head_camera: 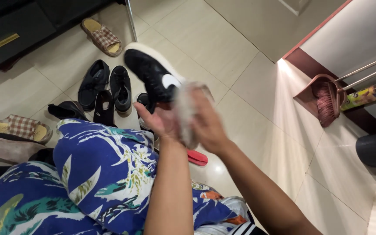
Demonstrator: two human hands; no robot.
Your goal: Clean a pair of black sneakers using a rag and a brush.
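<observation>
Black sneaker [153, 74]: left hand [159, 119] gripping its heel end, long axis pointing to 11 o'clock; right hand [207, 124] pressing blurred cloth [184, 111] alongside, grip closed around it.

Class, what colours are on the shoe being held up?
Black shoe with white sole, seen in the head view.

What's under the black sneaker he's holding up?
Below the black sneaker on the tile floor: another black shoe, partly showing. The left hand grips the sneaker; the right hand and blurred cloth hide the rest.
</observation>
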